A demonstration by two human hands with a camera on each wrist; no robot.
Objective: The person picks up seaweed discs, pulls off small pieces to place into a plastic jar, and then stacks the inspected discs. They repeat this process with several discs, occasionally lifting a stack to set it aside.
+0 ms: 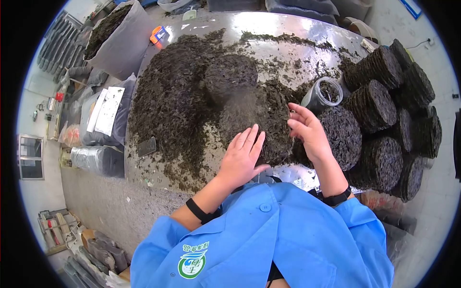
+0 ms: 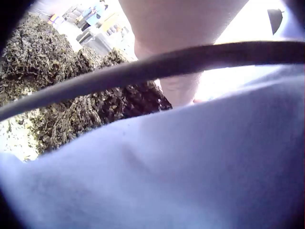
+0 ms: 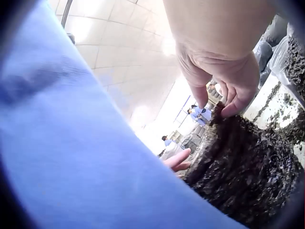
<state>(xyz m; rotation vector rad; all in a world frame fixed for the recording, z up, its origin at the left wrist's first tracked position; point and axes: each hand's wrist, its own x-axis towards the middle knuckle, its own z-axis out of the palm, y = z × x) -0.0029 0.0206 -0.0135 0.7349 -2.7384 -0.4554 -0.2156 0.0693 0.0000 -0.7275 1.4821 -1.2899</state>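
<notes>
Head view — seaweed stack (image 1: 275, 137) touching left fingers (image 1: 249, 138)

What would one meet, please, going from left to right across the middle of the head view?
White papers → loose seaweed heap → left hand → right hand, pinching pressed seaweed → stacked seaweed discs.

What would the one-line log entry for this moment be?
left hand: flat on round cake | right hand: pinches its edge | jar: open, behind | other cakes: stacked at right | table: strewn with flakes
</notes>
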